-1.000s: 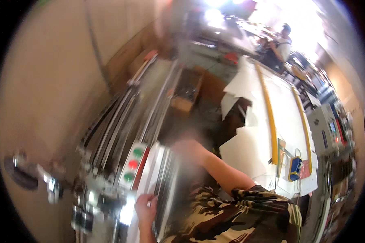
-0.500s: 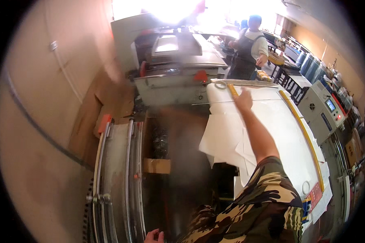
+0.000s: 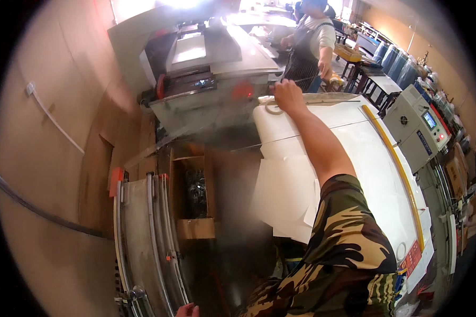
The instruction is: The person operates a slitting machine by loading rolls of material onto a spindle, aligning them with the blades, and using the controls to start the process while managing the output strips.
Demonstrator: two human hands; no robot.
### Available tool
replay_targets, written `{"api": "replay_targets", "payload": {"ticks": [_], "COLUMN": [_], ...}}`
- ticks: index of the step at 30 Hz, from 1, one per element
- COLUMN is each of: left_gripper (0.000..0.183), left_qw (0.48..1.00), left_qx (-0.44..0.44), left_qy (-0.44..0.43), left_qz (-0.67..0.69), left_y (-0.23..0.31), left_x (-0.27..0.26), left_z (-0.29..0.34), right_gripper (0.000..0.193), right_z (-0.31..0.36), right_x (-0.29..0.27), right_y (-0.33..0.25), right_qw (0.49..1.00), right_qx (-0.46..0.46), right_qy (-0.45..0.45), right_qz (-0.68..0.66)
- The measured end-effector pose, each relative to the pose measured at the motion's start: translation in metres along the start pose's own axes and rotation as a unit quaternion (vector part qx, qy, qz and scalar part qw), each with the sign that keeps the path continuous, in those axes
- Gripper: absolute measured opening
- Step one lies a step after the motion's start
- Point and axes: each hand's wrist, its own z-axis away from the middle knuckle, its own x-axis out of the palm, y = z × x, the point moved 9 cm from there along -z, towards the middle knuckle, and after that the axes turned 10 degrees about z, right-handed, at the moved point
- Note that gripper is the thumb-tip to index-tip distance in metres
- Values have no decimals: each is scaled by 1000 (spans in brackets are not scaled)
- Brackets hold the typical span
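Note:
My right hand (image 3: pixel 289 98) reaches out over the far left corner of a table covered in white sheets (image 3: pixel 344 153). Its fingers are curled closed; what they hold, if anything, is hidden. Just below it lies a pale tape ring (image 3: pixel 274 108). A thin cord (image 3: pixel 349 124) crosses the sheets under my forearm. Loose paper (image 3: pixel 283 190) overhangs the table's left side. Of my left hand (image 3: pixel 188 310) only fingertips show at the bottom edge, slightly apart, near a metal rail frame (image 3: pixel 143 238). Nothing shows between them.
A co-worker (image 3: pixel 309 47) in a dark apron stands beyond the table. A long yellow strip (image 3: pixel 394 158) runs down its right side. To the left is an open carton (image 3: pixel 195 229) with dark contents. A grey machine (image 3: pixel 211 105) stands behind, a control box (image 3: pixel 418 127) at right.
My right hand has moved left and farther out, and its fingers have closed up. The short yellow strip beside it is no longer visible. The whole view has shifted.

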Motion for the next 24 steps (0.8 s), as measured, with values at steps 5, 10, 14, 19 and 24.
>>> {"api": "replay_targets", "payload": {"ticks": [5,10,14,19,24], "left_gripper": [50,18,50,85,49], "left_qw": [1000,968,886,736,826], "left_qx": [-7,88,190,184,46], "left_qy": [-2,213,423,602,546], "left_qz": [-17,100,-10,-251,-132], "left_y": [-26,-15,40,69,-40], "left_x": [4,-51,-139,-200,-207], "left_z": [11,29,98,211,349], "right_gripper": [26,23,38,48,51], "right_z": [-51,-78,-4,180,373], "right_x": [-107,-266,-370,-426,-496], "right_y": [-74,-206,-301,-425,-517], "right_qw": [993,954,634,293,174], "right_qx": [-86,-142,-128,-102,-141], "right_qy": [59,102,-36,-327,-536], "right_qz": [-55,-242,-762,-892,-814]}}
